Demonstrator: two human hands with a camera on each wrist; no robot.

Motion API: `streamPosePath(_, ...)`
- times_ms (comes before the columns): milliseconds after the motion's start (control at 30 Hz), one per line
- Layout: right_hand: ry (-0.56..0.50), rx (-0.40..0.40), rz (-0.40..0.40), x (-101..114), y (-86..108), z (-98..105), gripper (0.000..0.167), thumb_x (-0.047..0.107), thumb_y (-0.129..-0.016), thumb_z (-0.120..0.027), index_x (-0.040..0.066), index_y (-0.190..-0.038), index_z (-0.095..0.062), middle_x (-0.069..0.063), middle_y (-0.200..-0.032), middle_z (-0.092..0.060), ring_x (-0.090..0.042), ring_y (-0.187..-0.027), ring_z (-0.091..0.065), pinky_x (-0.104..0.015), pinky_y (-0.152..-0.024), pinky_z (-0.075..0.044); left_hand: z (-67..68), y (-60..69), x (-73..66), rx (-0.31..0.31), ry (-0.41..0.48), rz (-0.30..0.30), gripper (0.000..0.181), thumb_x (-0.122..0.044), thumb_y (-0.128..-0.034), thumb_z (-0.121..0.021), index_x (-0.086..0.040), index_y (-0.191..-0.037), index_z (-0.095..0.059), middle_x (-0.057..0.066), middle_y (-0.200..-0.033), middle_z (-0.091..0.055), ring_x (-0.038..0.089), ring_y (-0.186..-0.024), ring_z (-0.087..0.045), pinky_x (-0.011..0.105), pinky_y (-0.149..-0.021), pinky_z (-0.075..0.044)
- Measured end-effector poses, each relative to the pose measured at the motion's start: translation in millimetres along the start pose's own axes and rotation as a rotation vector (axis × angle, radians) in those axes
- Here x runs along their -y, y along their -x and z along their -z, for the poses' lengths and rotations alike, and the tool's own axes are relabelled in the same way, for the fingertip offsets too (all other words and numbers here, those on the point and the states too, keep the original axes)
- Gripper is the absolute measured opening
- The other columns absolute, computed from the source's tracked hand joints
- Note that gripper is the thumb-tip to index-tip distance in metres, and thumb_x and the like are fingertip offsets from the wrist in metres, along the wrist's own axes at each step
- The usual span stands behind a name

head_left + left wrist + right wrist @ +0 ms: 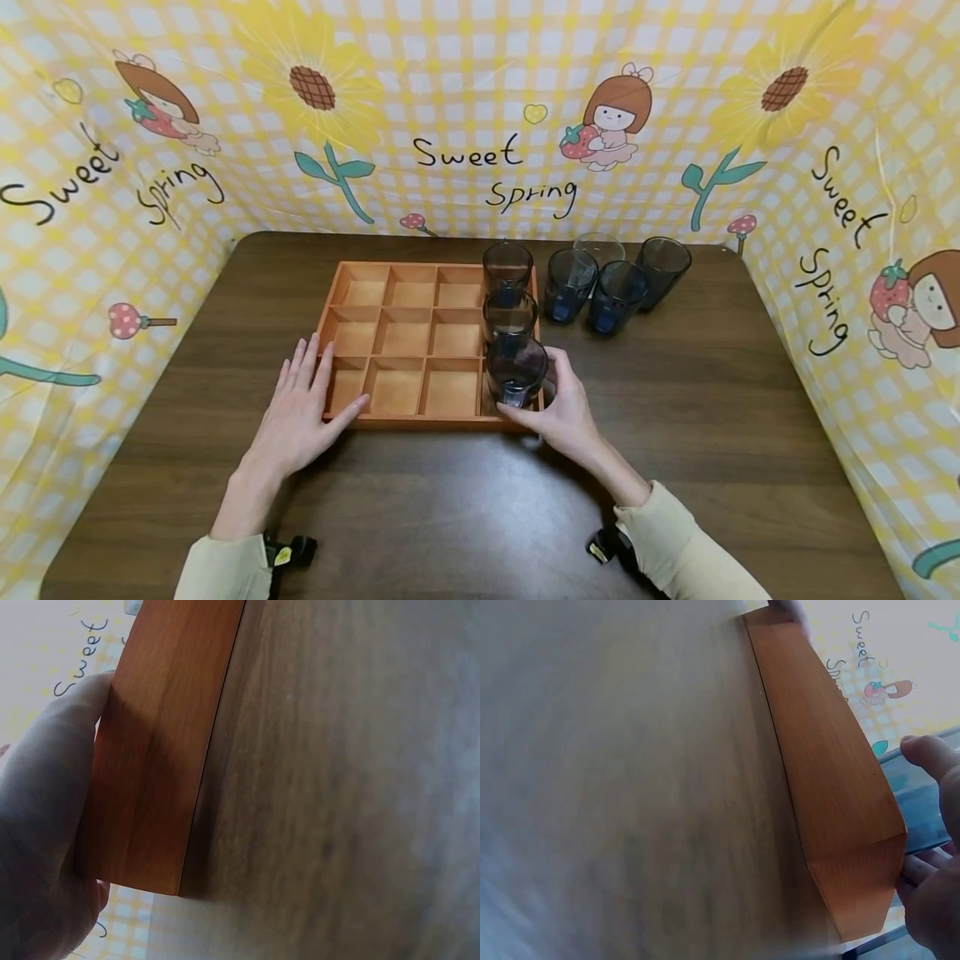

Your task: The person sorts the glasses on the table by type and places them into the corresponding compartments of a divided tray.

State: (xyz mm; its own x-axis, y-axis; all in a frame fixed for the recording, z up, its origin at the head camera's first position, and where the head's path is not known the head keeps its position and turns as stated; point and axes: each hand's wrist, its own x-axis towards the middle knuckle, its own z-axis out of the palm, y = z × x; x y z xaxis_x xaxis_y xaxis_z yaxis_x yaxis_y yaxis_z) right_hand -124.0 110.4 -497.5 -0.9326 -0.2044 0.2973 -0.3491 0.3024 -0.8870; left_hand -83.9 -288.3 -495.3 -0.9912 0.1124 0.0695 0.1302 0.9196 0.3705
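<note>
A wooden tray (397,423) divided into square compartments lies on the table. My left hand (300,421) rests on its front left corner, fingers extended along the left side and thumb over the front rim. In the front right compartment stands a dark tinted drinking glass (517,371). My right hand (558,408) holds this glass between thumb and fingers; in the right wrist view the glass (919,814) shows partly, behind the tray's corner. Behind it in the right column are a second glass (510,315) and a third glass (507,265).
Several more glasses (617,298) cluster right of the tray, one of them a clear glass (600,242) partly hidden behind the others. The dark wooden table (450,517) is bordered by a yellow checked cloth (465,100) at the back and sides.
</note>
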Motion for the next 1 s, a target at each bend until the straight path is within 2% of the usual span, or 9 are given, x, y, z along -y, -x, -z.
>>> streamPosePath(133, 0.062, 0.011, -0.001, -2.1, 1.6, 0.7, 0.087, 0.008, -0.073, -0.103, 0.002, -0.145, -0.054, -0.018, -0.138, -0.071, -0.039, -0.135, -0.067, -0.063, -0.121, -0.048, -0.1, 0.5, 0.6, 0.001, 0.002, 0.003, 0.106, -0.063, -0.1057, -0.062, -0.004, -0.177, -0.01, 0.025, -0.185, -0.003, 0.046, -0.173, -0.001, 0.06, -0.141, 0.0)
streamPosePath(267, 0.086, -0.001, 0.001, -4.5, 2.0, 0.4, 0.086, 0.01, -0.074, -0.103, 0.002, -0.145, -0.055, -0.018, -0.139, -0.071, -0.04, -0.136, -0.066, -0.065, -0.12, -0.049, 0.0, 0.3, 0.7, -0.001, 0.0, 0.003, 0.106, -0.063, -0.1055, -0.062, -0.004, -0.177, -0.011, 0.026, -0.185, -0.003, 0.047, -0.173, -0.002, 0.061, -0.141, -0.001)
streamPosePath(700, 0.095, 0.001, -0.02, -3.7, 2.3, 0.2, 0.086, 0.012, -0.076, -0.102, 0.003, -0.147, -0.055, -0.018, -0.142, -0.07, -0.04, -0.137, -0.065, -0.065, -0.119, -0.049, -1.5, -0.9, 0.5, -0.012, -0.005, -0.003, 0.106, -0.063, -0.1054, -0.062, -0.004, -0.177, -0.011, 0.025, -0.185, -0.005, 0.047, -0.173, -0.003, 0.062, -0.141, -0.003)
streamPosePath(1000, 0.094, 0.064, -0.038, -2.2, 3.6, 1.0, 0.091, 0.01, -0.08, -0.099, 0.007, -0.155, -0.047, -0.019, -0.147, -0.065, -0.038, -0.138, -0.064, -0.061, -0.118, -0.051, -1.9, -1.4, 0.1, -0.006, -0.013, 0.001, 0.106, -0.064, -0.1051, -0.062, -0.004, -0.177, -0.011, 0.025, -0.185, -0.004, 0.048, -0.173, -0.004, 0.063, -0.141, -0.004)
